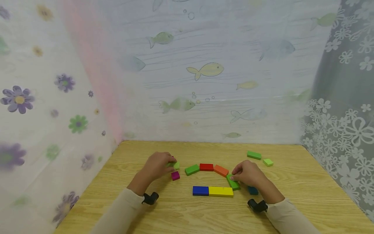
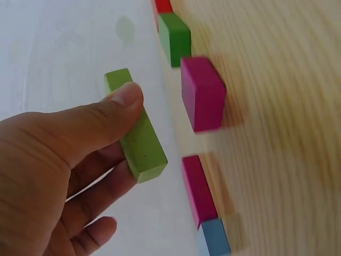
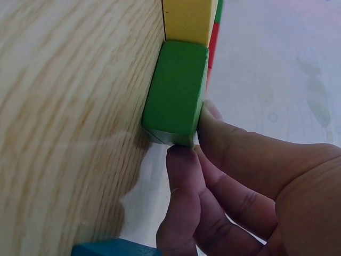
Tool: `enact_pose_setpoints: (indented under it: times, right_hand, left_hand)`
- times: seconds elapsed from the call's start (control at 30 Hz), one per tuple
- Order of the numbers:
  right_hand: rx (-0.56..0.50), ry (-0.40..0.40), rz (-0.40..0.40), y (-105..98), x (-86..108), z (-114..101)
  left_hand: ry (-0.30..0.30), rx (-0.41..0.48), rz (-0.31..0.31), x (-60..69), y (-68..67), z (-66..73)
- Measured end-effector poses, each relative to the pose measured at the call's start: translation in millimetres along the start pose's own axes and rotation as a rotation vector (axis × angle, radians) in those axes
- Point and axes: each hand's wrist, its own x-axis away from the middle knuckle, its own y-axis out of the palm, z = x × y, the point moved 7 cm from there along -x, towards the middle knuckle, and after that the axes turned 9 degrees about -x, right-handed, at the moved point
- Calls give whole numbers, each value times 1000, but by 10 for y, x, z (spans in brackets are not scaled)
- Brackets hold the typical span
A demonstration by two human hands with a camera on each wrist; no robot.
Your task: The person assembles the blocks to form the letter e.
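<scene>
My left hand (image 1: 156,166) pinches a light green block (image 2: 145,152) between thumb and fingers, held above the table. Close by it lies a magenta block (image 1: 175,175); a second magenta block (image 2: 198,192) touches a grey-blue block (image 2: 215,238) in the left wrist view. At the right end of a curved row, my right hand (image 1: 249,174) grips a green block (image 1: 234,184), thumb along one edge and a fingertip at its end. The row continues leftward with an orange block (image 1: 221,170), a red block (image 1: 206,167) and another green block (image 1: 192,169).
Below the curve, a blue block (image 1: 200,190) and a yellow block (image 1: 221,191) lie end to end. A teal block (image 1: 253,190) sits partly behind the right wrist. Farther back right are a green block (image 1: 254,155) and a light green block (image 1: 268,162) on the wooden table (image 1: 175,214).
</scene>
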Motion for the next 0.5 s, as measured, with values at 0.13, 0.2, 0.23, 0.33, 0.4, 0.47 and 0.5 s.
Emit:
enact_pose_setpoints:
  times: [0.13, 0.2, 0.23, 0.33, 0.4, 0.47, 0.5]
  right_hand:
    - [-2, 4, 1, 3, 8, -2]
    - [-2, 4, 1, 3, 10, -4]
    - [-1, 3, 1, 4, 11, -4]
    - [0, -1, -1, 0, 11, -7]
    - [-1, -4, -2, -2, 10, -9]
    - [-2, -4, -3, -3, 10, -6]
    - [-1, -3, -3, -4, 10, -4]
  left_hand:
    - [-61, 61, 31, 31, -9, 112]
    - [-87, 103, 44, 51, -4, 163]
    - [-95, 113, 51, 60, 0, 190]
    - [-116, 149, 46, 82, 15, 281]
    - [-136, 178, 31, 93, 22, 341]
    - [-161, 193, 12, 98, 27, 393]
    - [-173, 199, 3, 100, 33, 415]
